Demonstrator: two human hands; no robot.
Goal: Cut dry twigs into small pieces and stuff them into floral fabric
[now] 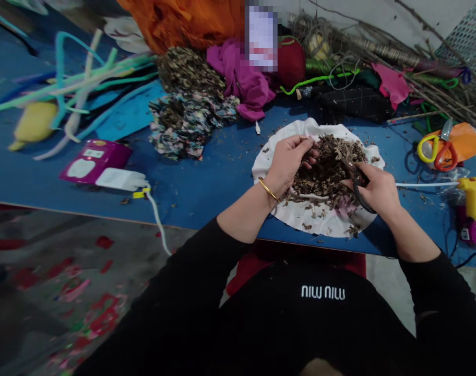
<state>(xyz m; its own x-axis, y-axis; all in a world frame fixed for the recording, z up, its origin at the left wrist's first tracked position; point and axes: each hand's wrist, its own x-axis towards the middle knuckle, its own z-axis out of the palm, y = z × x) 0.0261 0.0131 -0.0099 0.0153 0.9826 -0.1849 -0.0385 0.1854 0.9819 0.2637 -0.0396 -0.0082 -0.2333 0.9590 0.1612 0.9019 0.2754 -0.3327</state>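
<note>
A round white cloth (288,222) lies on the blue table with a heap of brown, dry-looking shreds (320,184) piled on it. At the heap's left side, my left hand (290,156) has its thumb and fingers pinched together; whatever is between them is too small to tell. My right hand (381,190) grips dark-handled scissors (364,197) over the right side of the heap. Their blades point up and left, partly lost against the brown shreds. Loose bits are scattered over the cloth and around it.
Yellow-and-red-handled scissors (437,151) and a yellow glue gun (473,196) lie at the right. Fabric bundles (241,78), twigs (437,96) and wire line the back. To the left are a purple box (99,162), a white power strip (120,179) and coloured fuzzy strips (85,86).
</note>
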